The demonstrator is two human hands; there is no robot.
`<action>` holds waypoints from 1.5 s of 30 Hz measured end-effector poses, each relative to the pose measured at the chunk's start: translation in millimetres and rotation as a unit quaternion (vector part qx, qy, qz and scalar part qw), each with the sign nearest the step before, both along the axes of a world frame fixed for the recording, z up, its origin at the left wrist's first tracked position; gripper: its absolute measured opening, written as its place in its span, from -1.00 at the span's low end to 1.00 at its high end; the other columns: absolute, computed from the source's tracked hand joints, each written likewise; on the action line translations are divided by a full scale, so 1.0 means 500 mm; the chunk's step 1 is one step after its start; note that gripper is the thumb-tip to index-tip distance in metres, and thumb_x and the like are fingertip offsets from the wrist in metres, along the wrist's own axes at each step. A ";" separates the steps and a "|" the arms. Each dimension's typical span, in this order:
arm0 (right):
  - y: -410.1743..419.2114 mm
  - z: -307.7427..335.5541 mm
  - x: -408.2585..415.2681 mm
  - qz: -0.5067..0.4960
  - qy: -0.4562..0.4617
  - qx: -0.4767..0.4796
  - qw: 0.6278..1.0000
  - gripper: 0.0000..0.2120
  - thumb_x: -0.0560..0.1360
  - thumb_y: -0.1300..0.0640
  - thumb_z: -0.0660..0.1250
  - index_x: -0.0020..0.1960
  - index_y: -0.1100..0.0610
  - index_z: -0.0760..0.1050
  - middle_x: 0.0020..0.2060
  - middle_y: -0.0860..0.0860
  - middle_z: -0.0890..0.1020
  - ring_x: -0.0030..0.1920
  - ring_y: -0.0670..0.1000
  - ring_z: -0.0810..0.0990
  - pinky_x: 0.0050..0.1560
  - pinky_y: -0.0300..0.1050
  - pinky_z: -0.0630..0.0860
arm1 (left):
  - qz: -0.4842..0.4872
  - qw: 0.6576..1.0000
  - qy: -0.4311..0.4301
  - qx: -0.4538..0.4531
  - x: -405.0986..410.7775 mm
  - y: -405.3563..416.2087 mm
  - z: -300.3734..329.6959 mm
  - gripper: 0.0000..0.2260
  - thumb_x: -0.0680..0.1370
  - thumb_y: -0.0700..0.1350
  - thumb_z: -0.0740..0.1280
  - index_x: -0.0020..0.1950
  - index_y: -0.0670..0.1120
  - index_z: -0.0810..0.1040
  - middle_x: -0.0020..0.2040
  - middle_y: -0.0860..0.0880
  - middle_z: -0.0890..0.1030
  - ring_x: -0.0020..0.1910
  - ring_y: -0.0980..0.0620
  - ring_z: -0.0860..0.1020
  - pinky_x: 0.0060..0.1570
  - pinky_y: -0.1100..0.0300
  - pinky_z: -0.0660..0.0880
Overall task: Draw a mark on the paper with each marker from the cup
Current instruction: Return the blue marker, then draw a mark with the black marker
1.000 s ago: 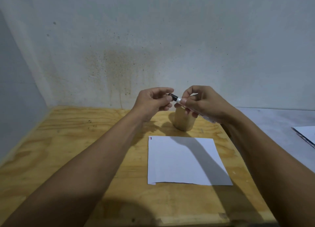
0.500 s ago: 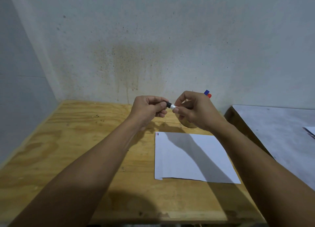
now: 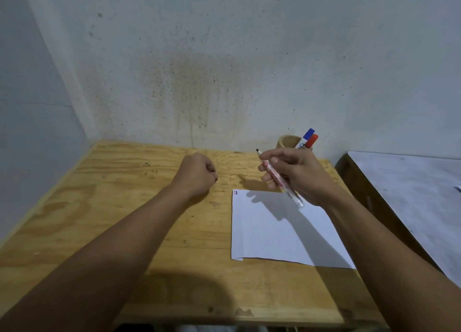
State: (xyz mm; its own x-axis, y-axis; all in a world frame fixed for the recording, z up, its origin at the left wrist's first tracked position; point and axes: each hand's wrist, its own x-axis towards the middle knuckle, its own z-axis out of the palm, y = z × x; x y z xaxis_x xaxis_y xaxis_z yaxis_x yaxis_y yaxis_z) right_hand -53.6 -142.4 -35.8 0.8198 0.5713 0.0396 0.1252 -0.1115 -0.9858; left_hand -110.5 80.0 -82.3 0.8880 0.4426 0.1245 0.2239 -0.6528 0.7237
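Note:
My right hand (image 3: 303, 176) grips a white marker (image 3: 274, 175) with red print. Its bare black tip points up and to the left, above the far edge of the white paper (image 3: 262, 234). My left hand (image 3: 197, 173) is a closed fist over the wood, left of the paper. A dark bit of the marker's cap (image 3: 215, 179) shows at its fingers. Small red and blue marks (image 3: 235, 193) sit in the paper's far left corner. Behind my right hand, a tan cup (image 3: 287, 142) holds a blue-capped marker (image 3: 308, 133) and a red-capped marker (image 3: 312, 140).
The plywood table (image 3: 119, 207) fits into a corner, with walls at the back and left. A grey-topped table (image 3: 411, 187) stands to the right across a narrow gap, with a sheet edge at its far right.
My hands have pulled apart and the cap has come off the marker. My left hand moved left with the cap. The cup and its two markers now show behind my right hand.

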 end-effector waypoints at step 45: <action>0.078 -0.161 -0.023 -0.133 -0.032 0.032 0.990 -0.86 0.38 0.42 0.48 -0.12 0.43 0.56 -0.27 0.27 0.64 -0.32 0.00 0.66 -0.28 -0.18 0.64 | -0.082 0.987 -0.088 0.111 -0.068 -0.072 -0.099 -0.58 0.37 0.09 0.47 0.16 -0.08 0.62 -0.01 -0.02 0.56 -0.02 0.10 0.35 0.21 -0.03 0.39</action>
